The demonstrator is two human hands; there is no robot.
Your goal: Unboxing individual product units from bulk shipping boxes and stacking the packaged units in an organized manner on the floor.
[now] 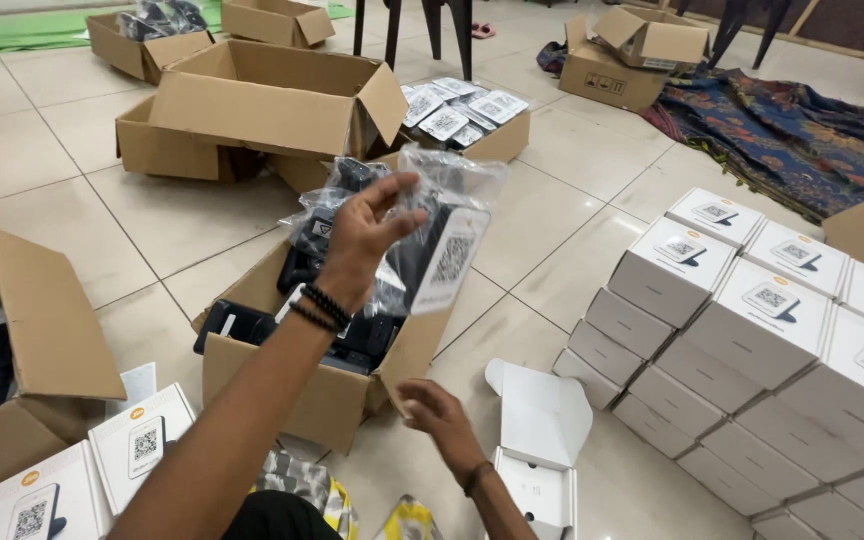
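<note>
My left hand [367, 238] is raised over an open cardboard box [327, 400] and grips a clear plastic bag [442, 235] holding a black device with a white code card. The box below holds more bagged black devices [242, 325]. A black bead bracelet sits on that wrist. Lower down, my right hand [439, 412] hovers with loose, spread fingers and nothing in it, next to the cardboard box's right corner and just left of an open white carton [542, 450] with its lid flap up.
A big stack of closed white cartons [752, 330] fills the right. More white cartons [142, 445] lie at the bottom left beside a cardboard box [42, 350]. Further cardboard boxes [272, 100] stand behind, a patterned cloth [792, 130] lies at the far right, and chair legs [432, 30] stand at the back.
</note>
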